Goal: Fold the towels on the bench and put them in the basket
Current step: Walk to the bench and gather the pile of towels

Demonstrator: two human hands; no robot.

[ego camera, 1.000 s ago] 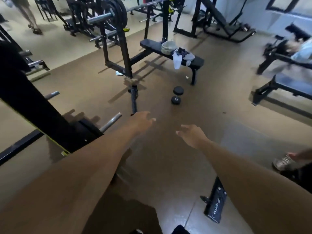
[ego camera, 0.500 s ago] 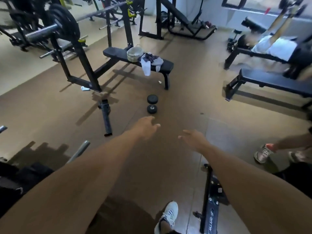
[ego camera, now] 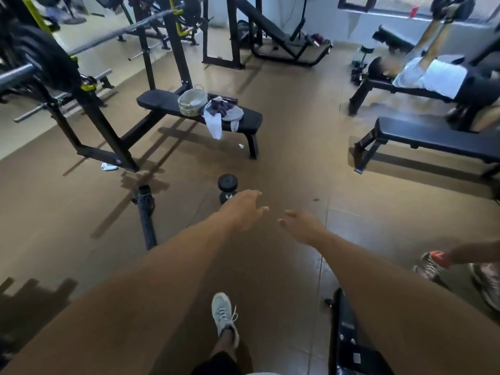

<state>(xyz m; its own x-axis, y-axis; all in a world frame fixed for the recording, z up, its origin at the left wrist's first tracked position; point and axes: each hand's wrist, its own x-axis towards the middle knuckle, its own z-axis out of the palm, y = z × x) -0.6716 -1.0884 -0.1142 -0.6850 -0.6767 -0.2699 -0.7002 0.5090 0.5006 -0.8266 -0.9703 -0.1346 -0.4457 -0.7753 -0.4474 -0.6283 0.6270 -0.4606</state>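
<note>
A black flat bench [ego camera: 251, 119] stands ahead of me, under a barbell rack. On it sits a pale woven basket [ego camera: 191, 102] with something white inside. Right beside the basket lies a loose heap of towels [ego camera: 222, 112]: dark, grey and white, with the white one hanging over the bench's near edge. My left hand [ego camera: 243, 211] and my right hand [ego camera: 301, 226] are stretched out in front of me over the floor, fingers relaxed, holding nothing, well short of the bench.
A black dumbbell [ego camera: 227, 186] lies on the floor between me and the bench. The rack's foot bar [ego camera: 146, 215] runs along the floor at left. Another bench [ego camera: 433, 136] stands at right, with a person lying on one behind it. Someone's shoe [ego camera: 433, 263] is at right.
I have walked closer: the bench, basket and towels are larger and nearer. Both hands stay held out and empty. My own shoe has stepped into view at the bottom.
</note>
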